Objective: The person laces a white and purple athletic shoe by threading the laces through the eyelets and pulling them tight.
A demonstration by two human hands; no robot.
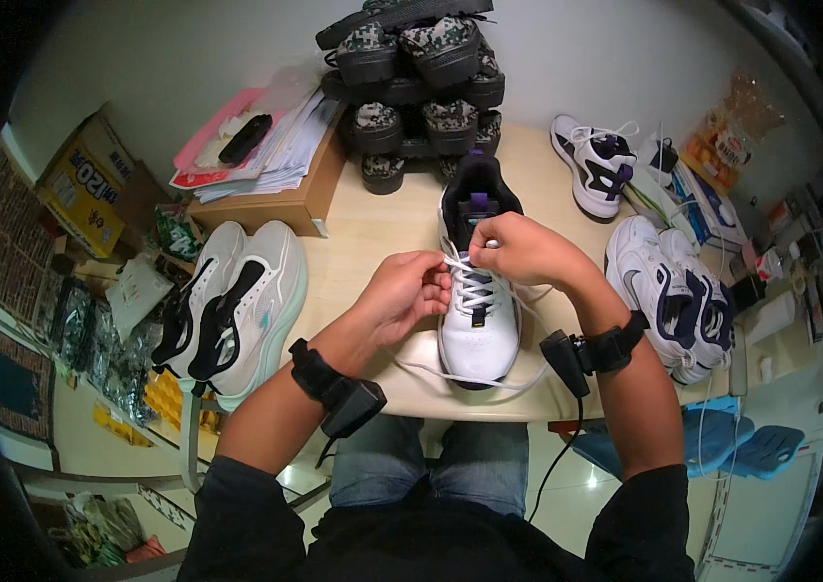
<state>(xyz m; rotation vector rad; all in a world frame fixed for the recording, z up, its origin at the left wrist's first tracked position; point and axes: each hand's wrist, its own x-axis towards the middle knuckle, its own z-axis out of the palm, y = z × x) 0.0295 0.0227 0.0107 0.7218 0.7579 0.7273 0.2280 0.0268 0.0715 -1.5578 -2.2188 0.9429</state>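
A white sneaker (477, 344) with a black collar lies on the table in front of me, its toe pointing toward me. White shoelace (474, 291) crosses its tongue, and a loose length loops over the toe and out to both sides. My left hand (403, 296) pinches the lace at the shoe's left eyelets, thumb and forefinger together. At the upper eyelets on the right, my right hand (513, 247) is closed with its fingertips on the lace. Both wrists carry black strapped devices.
A pale pair of sneakers (261, 301) stands at the left edge. White-and-navy sneakers (659, 291) are on the right, with a single white-and-black sneaker (597, 165) behind. Camouflage shoes (411, 87) are stacked at the back beside a cardboard box (309, 204) bearing papers.
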